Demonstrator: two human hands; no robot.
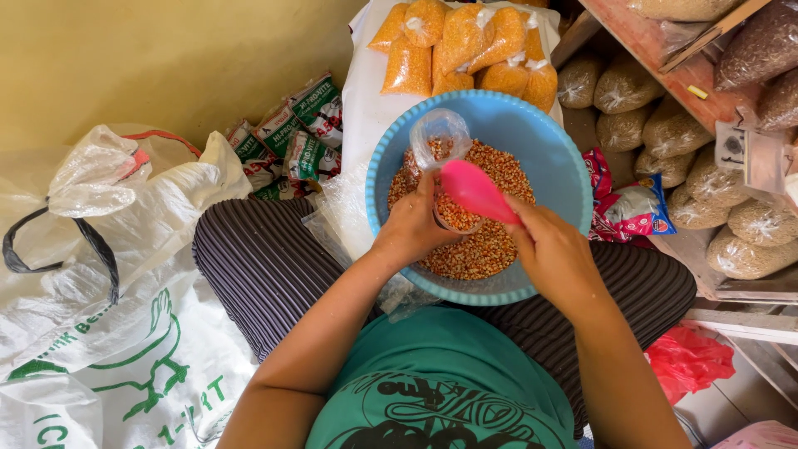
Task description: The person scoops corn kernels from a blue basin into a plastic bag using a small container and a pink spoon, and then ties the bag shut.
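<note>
Cramped floor spot w/ sacks & shelves: filled corn bags (pixel 465 46) piled ahead, bowl (pixel 561 166) half full, left fingers (pixel 424 199) pinching clear bag (pixel 440 141) open, right fingers (pixel 532 224) wrapped round pink scoop (pixel 475 191).

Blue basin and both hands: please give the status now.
Left hand holds clear bag open over blue basin of corn kernels. Right hand grips pink scoop at the bag mouth. Nothing blocks the basin.

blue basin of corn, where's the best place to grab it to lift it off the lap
Grip the blue basin by its scalloped rim, at the left and right sides. The rim flares outward, the sides are bare, and both hands, left hand and right hand, sit over its near edge.
</note>
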